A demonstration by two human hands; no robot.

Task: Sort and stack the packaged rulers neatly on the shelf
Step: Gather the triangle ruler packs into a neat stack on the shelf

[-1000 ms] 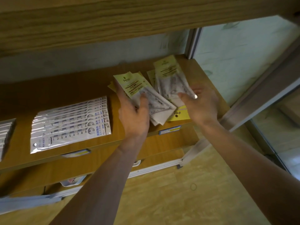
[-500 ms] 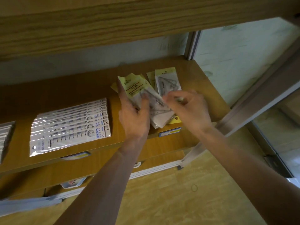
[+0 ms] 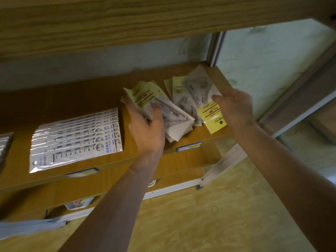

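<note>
My left hand [image 3: 147,128] grips a stack of packaged triangle rulers [image 3: 169,115] with yellow header cards, thumb on top, just above the wooden shelf [image 3: 76,106]. To its right my right hand [image 3: 234,106] holds one more triangle-ruler pack [image 3: 198,88] at its right edge, lifted and tilted over a loose pile of such packs [image 3: 209,113] lying on the shelf. One pack in that pile shows its yellow header toward the shelf's front edge.
A fanned row of straight 15 cm ruler packs [image 3: 76,140] lies at the shelf's left. More packs [image 3: 5,144] show at the far left edge. An upper shelf board [image 3: 145,24] overhangs. A metal upright [image 3: 216,48] bounds the right end. Lower shelves and wood floor sit below.
My right hand has moved right and back from the left-hand stack and lifted a single pack off the loose pile. My left hand kept its stack nearly still.
</note>
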